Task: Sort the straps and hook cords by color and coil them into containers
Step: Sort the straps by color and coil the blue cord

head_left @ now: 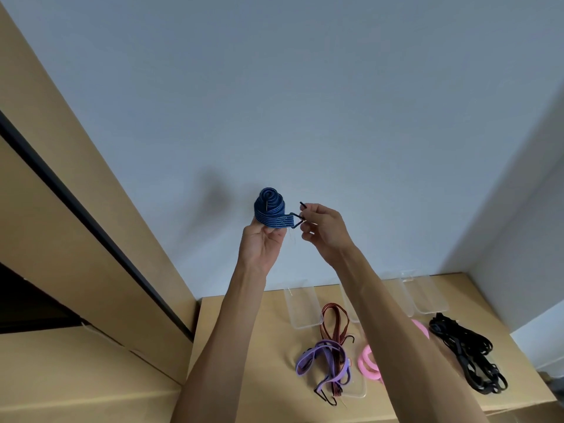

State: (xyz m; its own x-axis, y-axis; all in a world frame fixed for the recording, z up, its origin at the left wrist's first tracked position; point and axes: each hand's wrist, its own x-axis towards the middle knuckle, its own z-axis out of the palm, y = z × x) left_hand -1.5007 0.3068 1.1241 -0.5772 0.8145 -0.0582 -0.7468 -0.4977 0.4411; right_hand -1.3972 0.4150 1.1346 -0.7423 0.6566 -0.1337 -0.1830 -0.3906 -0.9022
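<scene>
Blue strap (269,210), wound into a tight coil, is up in the air in front of the pale wall (305,87), well above the bench (244,346). Starting nearest me on that bench: a purple strap (317,358) lies loose and tangled with a dark red hook cord (334,325), whose loop runs back toward the wall. Just right of them I see pink coils (370,363), partly hidden behind my right forearm. Farther right a heap of black straps (470,352) sprawls toward the bench edge. Behind these, against the wall, stand clear plastic containers (300,306); I count at least three, though my arm covers part of the row, so I can't be sure.

Higher and farther out, my left hand (262,242) is closed around the underside of the blue coil, fingers and thumb pinching it upright. My right hand (323,228) sits just beside it, fingertips nipped on the black hook (300,215) at the strap's free end, which sticks out sideways from the coil. To the left, tan cabinet panels (76,209) slant past.
</scene>
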